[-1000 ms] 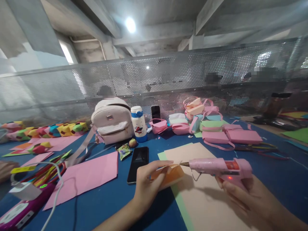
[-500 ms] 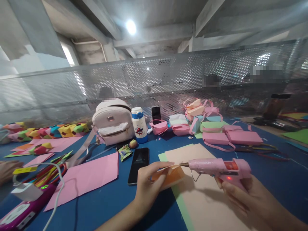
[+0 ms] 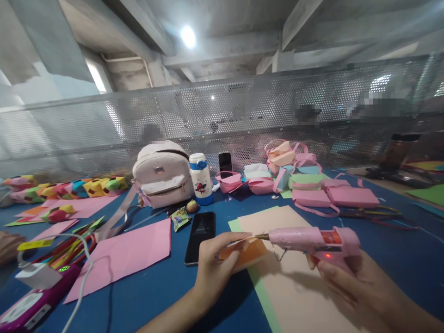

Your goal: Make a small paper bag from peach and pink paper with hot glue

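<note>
My left hand [image 3: 217, 261] pinches a folded orange paper piece [image 3: 251, 255] near the middle, its fingers closed on the upper flap. My right hand [image 3: 347, 277] is wrapped round the handle of a pink glue gun [image 3: 298, 237], which shows a small red light. The metal nozzle points left and meets or nearly meets the paper's upper edge beside my left fingertips. Beneath both hands lie large peach sheets [image 3: 305, 286] over a green sheet [image 3: 260, 289]. A black phone [image 3: 200, 236] lies just left of my left hand.
Behind stand a white backpack [image 3: 163, 175], a bottle [image 3: 200, 182] and pink paper bags [image 3: 310, 198]. Pink sheets [image 3: 128, 261], a purple power bank [image 3: 45, 296] with a white cable and scissors are at left. Another person's hand [image 3: 10, 247] shows at the left edge.
The glue gun has shifted slightly left, its nozzle moving along the paper's upper edge. My left hand keeps its hold, nearly still.
</note>
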Available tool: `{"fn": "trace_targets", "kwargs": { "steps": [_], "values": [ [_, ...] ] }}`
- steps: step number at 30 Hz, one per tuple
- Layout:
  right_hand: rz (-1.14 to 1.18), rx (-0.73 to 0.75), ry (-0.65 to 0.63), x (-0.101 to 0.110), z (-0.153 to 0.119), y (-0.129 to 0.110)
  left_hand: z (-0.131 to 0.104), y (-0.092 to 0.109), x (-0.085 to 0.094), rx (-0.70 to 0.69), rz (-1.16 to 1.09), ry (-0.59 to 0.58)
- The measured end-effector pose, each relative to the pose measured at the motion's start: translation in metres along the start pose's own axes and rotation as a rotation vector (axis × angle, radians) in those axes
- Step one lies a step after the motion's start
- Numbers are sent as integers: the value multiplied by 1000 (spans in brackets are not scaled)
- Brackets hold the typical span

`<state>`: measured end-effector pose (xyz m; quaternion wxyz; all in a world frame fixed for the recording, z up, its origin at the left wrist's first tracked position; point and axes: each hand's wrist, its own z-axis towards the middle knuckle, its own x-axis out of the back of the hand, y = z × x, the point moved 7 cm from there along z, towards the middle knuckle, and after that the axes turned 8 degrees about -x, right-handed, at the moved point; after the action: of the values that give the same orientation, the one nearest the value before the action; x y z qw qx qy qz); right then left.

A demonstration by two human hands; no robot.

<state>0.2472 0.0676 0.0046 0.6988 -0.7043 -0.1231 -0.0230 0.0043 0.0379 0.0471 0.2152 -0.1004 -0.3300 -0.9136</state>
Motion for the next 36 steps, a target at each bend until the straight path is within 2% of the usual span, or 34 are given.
{"fn": "trace_targets", "kwargs": {
  "steps": [12,19,22,28,36],
  "values": [
    [69,-13,-28,-4,0,-4,0,3,0,-1,-20,-2],
    [8,-3,-111,-4,4,-2,-1,-2,-2,42,-20,-36],
    [10,-8,-99,0,5,2,-1,-2,-1,37,-13,-30],
    [4,-3,2,8,6,11,-1,-2,-1,36,-18,-17],
    [-10,2,27,11,6,11,0,-2,-2,40,-22,-28]
  ]
}}
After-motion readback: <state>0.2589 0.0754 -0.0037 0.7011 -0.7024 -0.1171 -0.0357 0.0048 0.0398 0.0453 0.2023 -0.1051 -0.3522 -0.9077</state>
